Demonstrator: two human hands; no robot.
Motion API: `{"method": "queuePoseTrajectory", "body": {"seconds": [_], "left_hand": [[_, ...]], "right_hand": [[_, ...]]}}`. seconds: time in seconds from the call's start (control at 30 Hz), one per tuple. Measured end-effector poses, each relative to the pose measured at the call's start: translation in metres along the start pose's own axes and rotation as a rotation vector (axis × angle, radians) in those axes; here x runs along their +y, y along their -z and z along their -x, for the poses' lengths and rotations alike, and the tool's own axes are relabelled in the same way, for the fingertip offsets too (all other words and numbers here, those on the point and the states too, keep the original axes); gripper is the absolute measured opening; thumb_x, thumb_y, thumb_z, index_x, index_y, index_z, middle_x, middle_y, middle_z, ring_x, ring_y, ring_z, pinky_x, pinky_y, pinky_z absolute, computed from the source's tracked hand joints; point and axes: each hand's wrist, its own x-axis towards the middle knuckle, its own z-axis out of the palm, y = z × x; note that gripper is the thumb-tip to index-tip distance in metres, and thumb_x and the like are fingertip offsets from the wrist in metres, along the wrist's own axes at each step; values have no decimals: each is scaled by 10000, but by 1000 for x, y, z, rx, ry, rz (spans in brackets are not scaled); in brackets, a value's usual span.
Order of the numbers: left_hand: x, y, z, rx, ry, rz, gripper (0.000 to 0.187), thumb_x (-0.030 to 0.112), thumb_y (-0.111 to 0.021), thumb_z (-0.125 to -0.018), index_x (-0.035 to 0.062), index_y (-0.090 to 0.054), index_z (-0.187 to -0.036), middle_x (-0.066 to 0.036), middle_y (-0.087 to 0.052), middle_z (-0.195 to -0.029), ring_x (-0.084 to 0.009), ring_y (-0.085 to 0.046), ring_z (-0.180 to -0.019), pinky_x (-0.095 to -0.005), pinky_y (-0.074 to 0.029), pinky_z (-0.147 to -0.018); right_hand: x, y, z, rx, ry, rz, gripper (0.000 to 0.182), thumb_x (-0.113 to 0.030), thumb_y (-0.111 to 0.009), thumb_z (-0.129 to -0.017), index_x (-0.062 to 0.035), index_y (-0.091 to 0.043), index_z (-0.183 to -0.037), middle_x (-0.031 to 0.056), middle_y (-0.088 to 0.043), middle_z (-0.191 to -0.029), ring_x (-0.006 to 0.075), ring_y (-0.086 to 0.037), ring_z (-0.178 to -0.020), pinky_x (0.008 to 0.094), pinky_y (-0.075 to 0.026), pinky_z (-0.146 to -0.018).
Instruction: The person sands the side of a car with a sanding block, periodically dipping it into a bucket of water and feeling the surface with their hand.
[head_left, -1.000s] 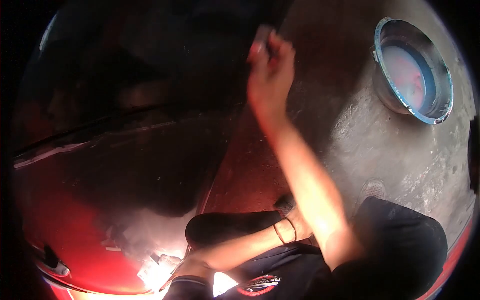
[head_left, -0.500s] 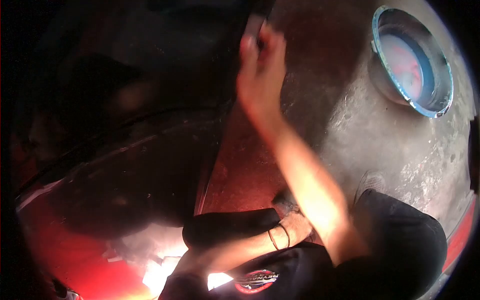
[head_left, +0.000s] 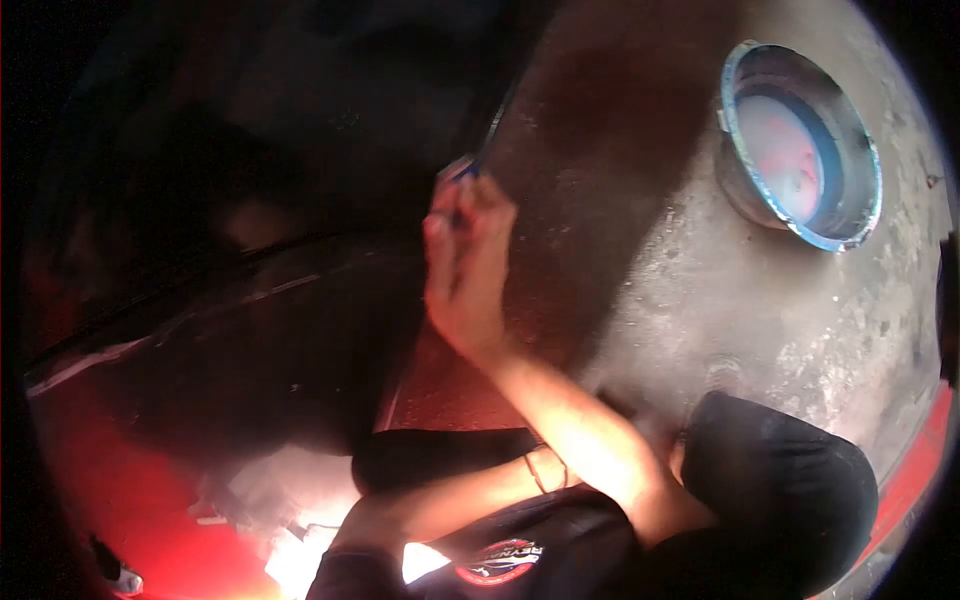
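My right hand [head_left: 470, 255] is closed around a small flat pad with a pale and blue edge [head_left: 460, 170]; blur hides its exact kind. It is held at the lower edge of a dark, glossy panel [head_left: 270, 350], which looks like a vehicle's body. My left forearm [head_left: 450, 500], with a dark band at the wrist, lies across my lap. The right forearm covers most of my left hand, and its fingers do not show.
A blue-rimmed metal basin [head_left: 730, 100] holding cloudy liquid stands on the stained concrete floor [head_left: 790, 330] at right. A bright light [head_left: 300, 560] glares at lower left beside a red surface [head_left: 140, 500]. My dark-clothed knee [head_left: 780, 480] is at lower right.
My right hand has moved down and slightly left along the panel's edge, still gripping the pad. The left forearm stays across my lap. The view has shifted slightly.
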Motion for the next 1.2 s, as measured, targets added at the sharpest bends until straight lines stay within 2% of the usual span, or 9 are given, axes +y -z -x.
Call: {"method": "queuePoseTrajectory", "body": {"seconds": [0.27, 0.33, 0.4, 0.53, 0.6, 0.73, 0.9, 1.0, 1.2], "left_hand": [[60, 44, 16, -368, -217, -1080, 467, 416, -687, -1061, 74, -719, -1377, -153, -748, -1317, -371, -688, -1318, -606, -461, -1220], [52, 39, 15, -239, -277, -1049, 433, 401, -715, -1038, 75, -739, -1322, -140, -755, -1267, -361, -703, -1266, -599, -473, -1206], [59, 38, 8, -193, -284, -1092, 411, 383, -723, -1027, 75, -752, -1297, -137, -761, -1251, -351, -710, -1244, -593, -477, -1204], [64, 38, 9, -103, -237, -1020, 375, 354, -731, -1007, 78, -768, -1259, -133, -770, -1227, -333, -718, -1234, -584, -488, -1194], [64, 35, 11, -98, -174, -1034, 363, 340, -730, -1008, 79, -766, -1257, -136, -770, -1222, -330, -718, -1232, -587, -498, -1187], [40, 24, 3, -20, -167, -1070, 337, 302, -749, -992, 84, -764, -1249, -127, -771, -1219, -333, -715, -1233, -579, -519, -1155], [100, 75, 1, 270, -222, -604, 294, 237, -727, -1038, 54, -768, -1265, -147, -782, -1237, -358, -741, -1212, -507, -573, -1072], [127, 96, -13, 492, -463, -139, 286, 217, -678, -1106, 11, -770, -1281, -186, -795, -1225, -361, -769, -1178, -442, -599, -1027], [181, 121, -37, 561, -588, 685, 417, 259, -631, -1174, -4, -658, -1496, -127, -739, -1421, -231, -714, -1309, -378, -524, -1173]], "right_hand": [[-25, 127, -151, -709, -348, 268, 428, -287, -824, -990, -37, -746, -1329, 182, -823, -1142, 271, -793, -1093, 432, -618, -962], [-38, 167, -242, -819, -20, 676, 417, -269, -780, -1023, -37, -749, -1369, 104, -816, -1164, 160, -743, -1086, 333, -602, -966], [-48, 226, -349, -1271, -397, 729, 579, -389, -694, -1063, -73, -657, -1547, 71, -718, -1479, 169, -668, -1276, 380, -584, -1023], [4, 356, -460, -1079, -904, 842, 699, -453, -755, -1016, -125, -590, -1610, 41, -712, -1367, 164, -699, -1116, 359, -587, -797], [45, 377, -436, -980, -700, 1005, 310, -258, -771, -976, -109, -661, -1224, 70, -736, -1100, 176, -709, -956, 350, -583, -798], [198, 468, -397, -1163, 3, 1540, 536, -153, -793, -891, 2, -627, -1376, 276, -780, -1258, 413, -754, -1230, 448, -563, -1081], [49, 347, -410, -1299, -461, 1822, 464, -243, -836, -889, 11, -767, -1271, 252, -828, -1111, 326, -810, -1069, 444, -624, -943], [-16, 333, -413, -1039, -135, 1356, 357, -278, -731, -1012, -17, -723, -1255, 111, -803, -1100, 208, -727, -948, 397, -593, -891], [-102, 240, -233, -706, -512, 346, 564, -334, -809, -1024, -10, -646, -1456, 101, -746, -1321, 164, -707, -1169, 354, -609, -922]]}}
